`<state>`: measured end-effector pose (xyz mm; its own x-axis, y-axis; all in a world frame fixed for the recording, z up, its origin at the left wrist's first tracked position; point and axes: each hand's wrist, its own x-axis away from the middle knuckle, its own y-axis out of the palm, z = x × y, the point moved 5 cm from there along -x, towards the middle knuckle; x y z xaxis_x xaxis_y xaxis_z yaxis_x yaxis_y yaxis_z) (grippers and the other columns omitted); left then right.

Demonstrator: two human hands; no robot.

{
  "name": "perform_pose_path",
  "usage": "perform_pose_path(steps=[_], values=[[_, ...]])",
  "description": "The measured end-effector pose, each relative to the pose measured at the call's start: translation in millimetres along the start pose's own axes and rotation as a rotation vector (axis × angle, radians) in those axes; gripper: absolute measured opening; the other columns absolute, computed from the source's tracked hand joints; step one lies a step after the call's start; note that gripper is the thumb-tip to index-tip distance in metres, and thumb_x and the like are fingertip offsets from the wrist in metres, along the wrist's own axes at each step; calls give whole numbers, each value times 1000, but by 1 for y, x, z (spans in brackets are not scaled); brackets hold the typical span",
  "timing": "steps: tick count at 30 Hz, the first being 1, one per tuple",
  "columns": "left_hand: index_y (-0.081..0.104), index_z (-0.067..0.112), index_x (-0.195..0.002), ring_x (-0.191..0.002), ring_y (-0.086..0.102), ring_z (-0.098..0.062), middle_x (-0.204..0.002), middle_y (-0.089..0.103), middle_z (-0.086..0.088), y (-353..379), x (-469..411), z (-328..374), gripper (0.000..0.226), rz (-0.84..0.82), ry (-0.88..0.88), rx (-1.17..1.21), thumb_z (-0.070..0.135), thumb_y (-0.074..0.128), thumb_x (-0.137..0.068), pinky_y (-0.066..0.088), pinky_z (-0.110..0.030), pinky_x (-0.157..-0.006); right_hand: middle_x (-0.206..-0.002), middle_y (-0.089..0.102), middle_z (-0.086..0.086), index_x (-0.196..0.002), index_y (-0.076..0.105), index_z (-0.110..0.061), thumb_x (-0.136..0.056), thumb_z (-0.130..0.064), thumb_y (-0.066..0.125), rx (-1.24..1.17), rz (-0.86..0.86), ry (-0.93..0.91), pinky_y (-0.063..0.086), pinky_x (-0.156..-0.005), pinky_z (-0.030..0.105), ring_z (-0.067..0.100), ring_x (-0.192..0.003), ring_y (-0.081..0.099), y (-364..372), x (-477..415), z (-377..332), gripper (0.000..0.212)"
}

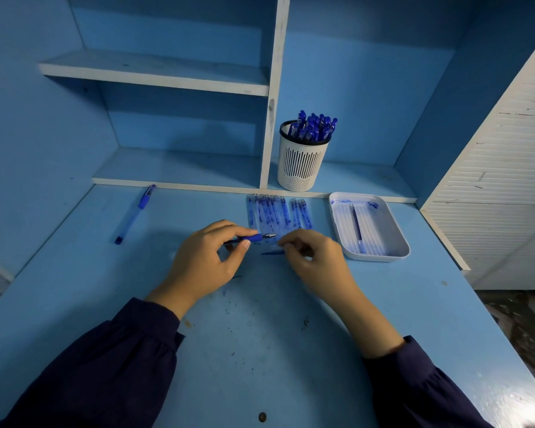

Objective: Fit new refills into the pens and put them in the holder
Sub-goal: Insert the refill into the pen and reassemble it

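Sleeves [121, 366] frame the desk [260, 335] nearest. Far left lies a spare pen [135, 214], well apart from the work. Left hand [204, 261] pinches a pen [254, 238] by its blue grip, tip pointing right, just above the desk. Right hand [315, 257] curls beside that tip; a thin blue sliver [272, 252] shows at its fingers, but blur hides whether it is pinched. Refills [278, 211] lie in a row behind: probably light, thin, bendy and inky, best taken mid-length. Tray [380, 257] sits right, near the desk's edge. Holder [300, 165], crowded with capped pens [314, 126], stands on the shelf [362, 180] behind. Open room lies toward the camera.
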<state>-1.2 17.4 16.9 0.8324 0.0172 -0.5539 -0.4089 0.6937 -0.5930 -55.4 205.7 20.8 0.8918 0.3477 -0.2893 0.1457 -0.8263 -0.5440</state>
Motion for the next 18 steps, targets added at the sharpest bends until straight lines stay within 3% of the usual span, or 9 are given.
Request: perform_pose_path(steps=[3, 6, 10, 14, 18], values=[[74, 25, -108, -88, 65, -9, -96, 68, 15, 1, 1, 0, 21, -13, 4, -1, 27, 60, -93, 56, -32, -72, -74, 63, -12, -86, 70, -14, -88, -1, 55, -100, 73, 38, 38, -62, 10, 1, -63, 54, -8, -3, 2, 21], [74, 24, -107, -85, 65, -9, -93, 67, 15, 2, 1, 0, 20, -20, 11, -2, 26, 61, -93, 55, -32, -70, -81, 66, -6, -86, 70, -15, -88, -1, 54, -109, 108, 17, 42, -66, 13, 4, -68, 57, -11, -4, 1, 21], [75, 21, -107, -82, 64, -8, -90, 65, 16, 3, 1, 1, 20, -31, 36, -12, 23, 62, -92, 55, -29, -69, -86, 67, -5, -89, 70, -16, -89, -1, 58, -103, 65, -43, 48, -74, 18, 9, -77, 60, -6, -3, -4, 20], [75, 19, -110, -84, 65, -12, -93, 66, 13, 4, 1, 0, 24, -67, 62, 10, 27, 59, -94, 54, -31, -71, -77, 63, -9, -91, 72, -13, -89, -4, 64, -140, -20, -38, 42, -68, 11, 3, -67, 54, -1, 0, -9, 12], [76, 18, -109, -79, 62, -9, -92, 67, 13, 4, 1, -6, 20, -63, 70, 23, 19, 64, -92, 50, -22, -68, -76, 71, -3, -90, 76, -20, -87, -11, 69, -207, -44, 45, 52, -69, 24, 13, -70, 64, -2, 1, -5, 12]])
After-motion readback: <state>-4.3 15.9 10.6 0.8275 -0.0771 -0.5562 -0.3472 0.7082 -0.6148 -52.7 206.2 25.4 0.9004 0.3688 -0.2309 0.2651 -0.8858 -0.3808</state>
